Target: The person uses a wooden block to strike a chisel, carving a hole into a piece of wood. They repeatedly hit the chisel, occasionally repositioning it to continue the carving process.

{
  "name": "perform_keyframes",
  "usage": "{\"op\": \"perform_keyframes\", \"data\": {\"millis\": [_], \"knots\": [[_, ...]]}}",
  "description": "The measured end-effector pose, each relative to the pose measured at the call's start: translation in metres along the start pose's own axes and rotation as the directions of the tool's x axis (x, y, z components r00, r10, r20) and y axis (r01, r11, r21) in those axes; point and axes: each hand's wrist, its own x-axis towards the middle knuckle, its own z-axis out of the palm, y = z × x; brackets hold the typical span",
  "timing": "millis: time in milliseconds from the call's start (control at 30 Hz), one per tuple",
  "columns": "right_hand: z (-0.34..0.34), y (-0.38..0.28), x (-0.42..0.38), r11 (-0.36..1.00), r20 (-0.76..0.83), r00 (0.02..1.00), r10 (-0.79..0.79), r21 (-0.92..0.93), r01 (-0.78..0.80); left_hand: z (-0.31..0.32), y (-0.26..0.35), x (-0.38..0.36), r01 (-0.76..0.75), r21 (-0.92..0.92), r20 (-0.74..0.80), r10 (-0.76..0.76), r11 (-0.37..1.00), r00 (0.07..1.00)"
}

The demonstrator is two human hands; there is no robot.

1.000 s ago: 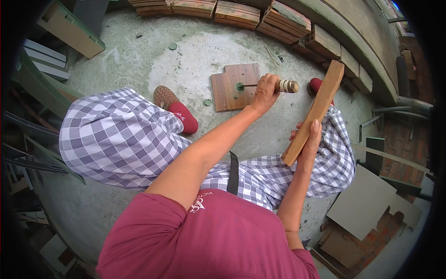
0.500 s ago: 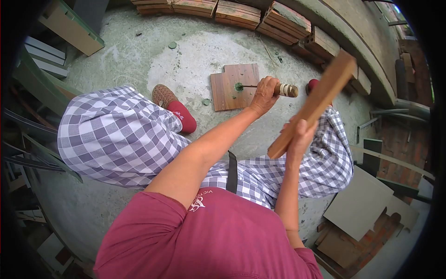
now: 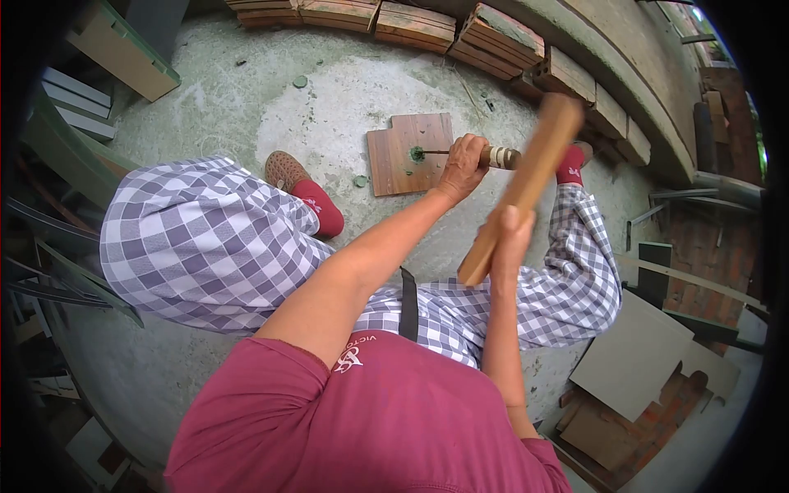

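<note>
My left hand (image 3: pixel 463 171) is wrapped around a chisel (image 3: pixel 499 157), whose wooden handle has pale bands and a thin metal shaft. The shaft points left, and its tip sits at a green, crumbly patch (image 3: pixel 417 154) on a brown wood-grain board (image 3: pixel 390 168). That board lies flat on the concrete floor and has a step cut in its upper edge. In my right hand (image 3: pixel 511 240) is a thick wooden bar (image 3: pixel 530 168), gripped near its lower end. Its blurred upper part slants over the chisel's handle end and overlaps it in this view.
Small green discs (image 3: pixel 360 181) lie on the floor. Stacked hollow bricks (image 3: pixel 501 45) line the wall at the top. Panels (image 3: pixel 123 49) lean at upper left, and a pale sheet (image 3: pixel 631 353) lies at lower right. My feet (image 3: pixel 288 171) stand either side of the board.
The wooden bar has swung left and down in my right hand, nearer the chisel handle. My left hand keeps the chisel at the green patch.
</note>
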Motion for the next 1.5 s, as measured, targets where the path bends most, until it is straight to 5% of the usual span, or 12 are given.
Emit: {"op": "perform_keyframes", "data": {"millis": [133, 367, 567, 800, 867, 933, 1000, 1200, 1267, 1333, 1400, 1500], "knots": [[-0.013, -0.066, -0.015, 0.951, 0.199, 0.969, 0.143, 0.244, -0.191, -0.006, -0.007, -0.009, 0.027, 0.018, 0.084, -0.028, 0.999, 0.996], [-0.021, -0.104, -0.003, 0.901, -0.087, 0.993, -0.083, 0.419, 0.112, -0.007, -0.006, 0.003, 0.024, 0.001, 0.047, -0.024, 1.000, 0.999], [-0.008, -0.068, -0.011, 0.956, 0.242, 0.955, 0.171, 0.194, -0.221, -0.008, -0.014, 0.004, 0.009, 0.002, 0.058, -0.009, 1.000, 0.998], [-0.024, -0.093, 0.002, 0.904, -0.022, 0.993, -0.113, 0.414, 0.111, -0.007, -0.009, 0.004, 0.035, -0.016, 0.051, -0.034, 0.999, 0.998], [-0.003, -0.026, 0.005, 1.000, -0.039, 0.999, -0.012, 0.023, 0.013, -0.004, -0.010, 0.004, 0.032, -0.021, 0.057, -0.031, 0.999, 0.998], [0.013, -0.021, -0.003, 0.942, 0.013, 0.960, -0.281, -0.186, 0.278, -0.006, -0.012, 0.003, 0.017, 0.012, 0.094, -0.018, 1.000, 0.995], [-0.010, -0.072, -0.012, 0.920, 0.303, 0.933, 0.197, 0.271, -0.282, -0.008, -0.017, 0.007, 0.020, 0.018, 0.098, -0.022, 1.000, 0.995], [-0.031, -0.113, 0.002, 0.896, 0.039, 0.998, -0.045, 0.443, 0.023, -0.008, -0.011, 0.005, 0.043, 0.006, 0.089, -0.043, 0.999, 0.995], [-0.017, -0.087, 0.001, 0.947, -0.062, 0.998, 0.006, 0.321, 0.014, -0.006, -0.012, 0.005, 0.033, 0.005, 0.085, -0.033, 0.999, 0.996], [0.009, -0.012, 0.007, 0.958, -0.013, 0.966, -0.260, -0.128, 0.256, -0.003, -0.013, 0.006, 0.045, 0.047, 0.073, -0.049, 0.998, 0.996], [0.000, -0.018, -0.004, 0.987, 0.154, 0.982, 0.105, 0.106, -0.122, -0.006, -0.016, 0.008, 0.045, 0.058, 0.105, -0.051, 0.997, 0.993], [-0.010, -0.025, -0.008, 0.976, 0.213, 0.963, 0.165, 0.107, -0.191, -0.009, -0.018, 0.005, 0.076, 0.069, 0.175, -0.087, 0.995, 0.981]]}}
